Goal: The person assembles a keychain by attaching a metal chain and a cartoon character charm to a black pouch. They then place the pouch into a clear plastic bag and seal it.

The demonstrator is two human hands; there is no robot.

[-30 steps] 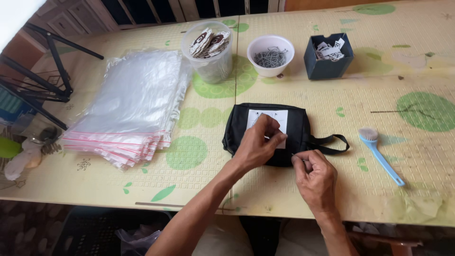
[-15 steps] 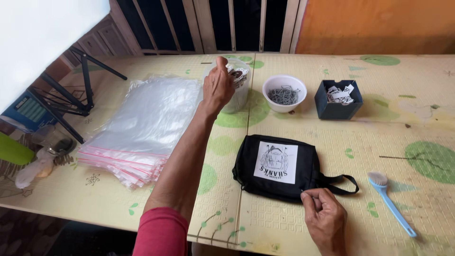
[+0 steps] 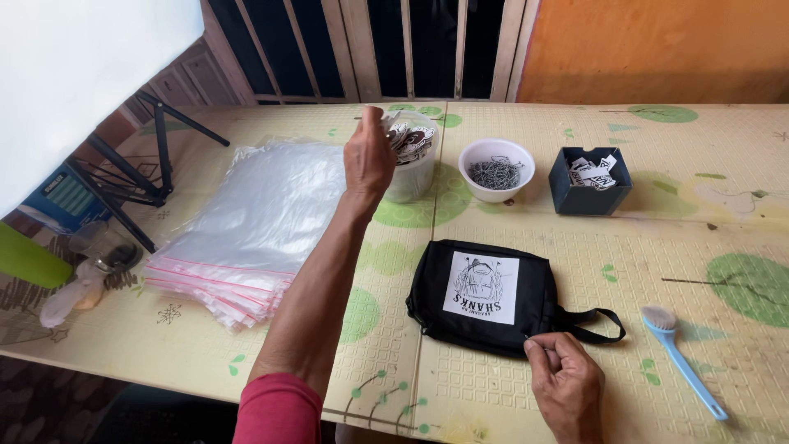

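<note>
— What's spread over that table (image 3: 723, 156)?

— Biggest thing is the stack of clear zip bags (image 3: 255, 222), out at nine o'clock from the middle. They look slick and floppy; I'd guess they slide off one another easily.

— And the black thing nearer the person?

— A black pouch (image 3: 481, 296) with a white printed patch, lying flat at about five o'clock from the table's centre, its strap trailing toward three. Soft fabric, light by the look of it, so it would sag if lifted by one corner; the strap or the stiffer top edge seems the better place to hold.

— What are the hands doing?

— The left hand (image 3: 370, 160) is stretched out to twelve o'clock, fingers pinched together at the rim of a clear plastic tub (image 3: 411, 160) of small printed tags. Whether a tag sits between the fingertips, I can't tell. Those tags look thin and stiff, best pinched by an edge.

— The right?

— The right hand (image 3: 567, 386) rests at the pouch's near edge, six o'clock side, fingers curled close with something very thin between thumb and forefinger; too small to name.

— Anything else?

— A white bowl (image 3: 496, 168) of small dark metal bits, a dark blue box (image 3: 590, 182) of paper scraps at one o'clock, and a light blue brush (image 3: 682, 358) at four.
</note>
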